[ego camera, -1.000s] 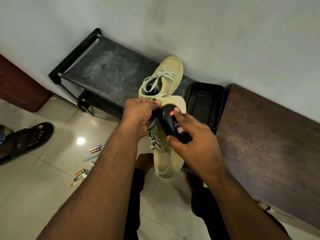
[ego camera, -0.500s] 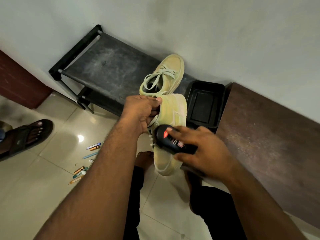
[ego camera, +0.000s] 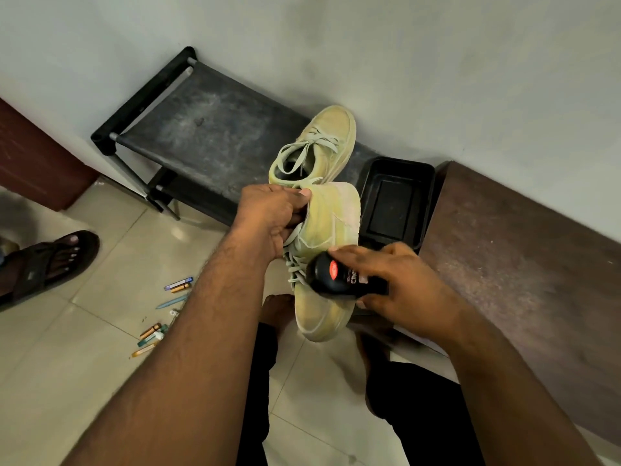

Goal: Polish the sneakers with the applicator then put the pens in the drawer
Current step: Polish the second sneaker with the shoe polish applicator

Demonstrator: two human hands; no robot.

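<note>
My left hand point(ego camera: 272, 216) grips a pale yellow-green sneaker point(ego camera: 327, 230) by its collar and holds it in the air, toe pointing toward me. My right hand point(ego camera: 400, 284) is closed around a black polish applicator point(ego camera: 339, 275) with a red spot, pressed against the sneaker's side near the laces. The second sneaker point(ego camera: 322, 146) rests upright on the black shoe rack point(ego camera: 201, 129) against the wall. Several pens point(ego camera: 161, 311) lie scattered on the tiled floor to the left of my forearm.
A black plastic tray point(ego camera: 426, 203) sits between the rack and a dark brown wooden cabinet top point(ego camera: 524, 250) on the right. Another person's sandalled foot point(ego camera: 50, 260) stands at the left edge. My own legs and bare feet are below the sneaker.
My right hand slid the applicator from the heel end down the sneaker's side toward the laces and toe. The left hand kept its grip on the sneaker.
</note>
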